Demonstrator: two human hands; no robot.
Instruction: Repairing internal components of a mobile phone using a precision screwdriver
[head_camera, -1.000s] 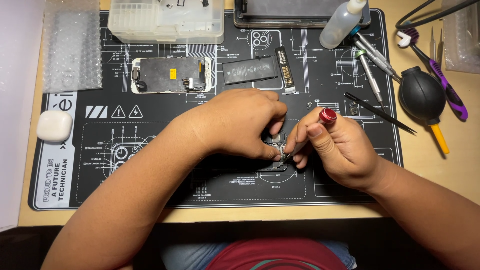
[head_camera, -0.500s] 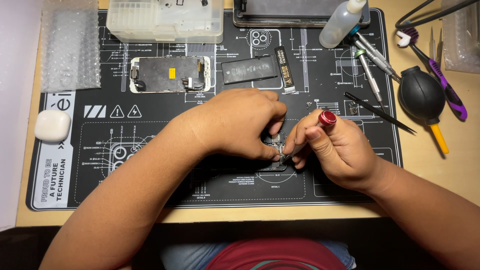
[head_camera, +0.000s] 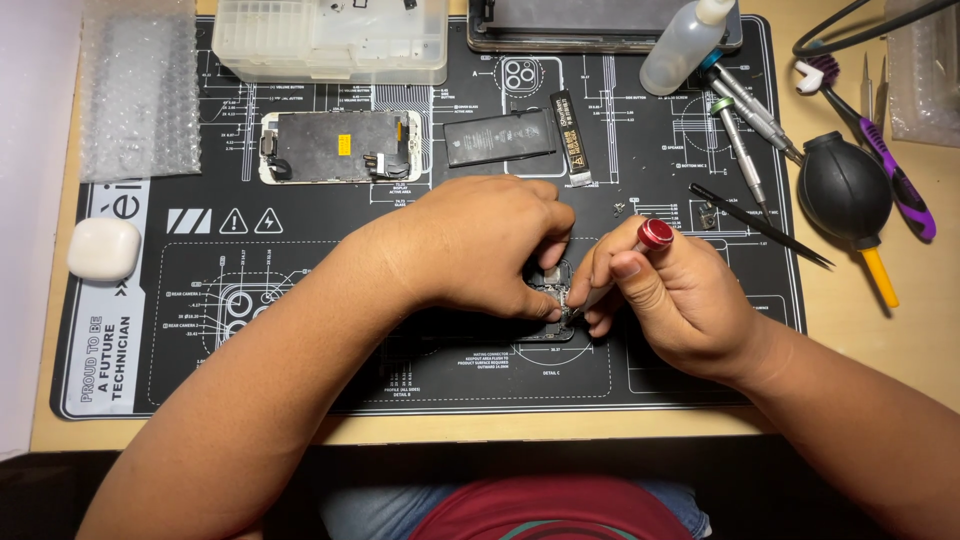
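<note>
My left hand (head_camera: 480, 245) lies over a small dark phone body (head_camera: 553, 300) on the black repair mat (head_camera: 300, 300), fingers pinching it near its right end. My right hand (head_camera: 665, 290) grips a thin screwdriver with a red cap (head_camera: 654, 234), its tip pointed down into the phone part between the two hands. Most of the phone body is hidden under my left palm.
A phone screen assembly (head_camera: 338, 146) and a black battery (head_camera: 498, 137) lie further back. A clear parts box (head_camera: 335, 38), squeeze bottle (head_camera: 682, 46), more screwdrivers (head_camera: 745, 120), black tweezers (head_camera: 760, 212), a rubber air blower (head_camera: 845, 190), white earbud case (head_camera: 103, 248) and bubble wrap (head_camera: 135, 90) surround the mat.
</note>
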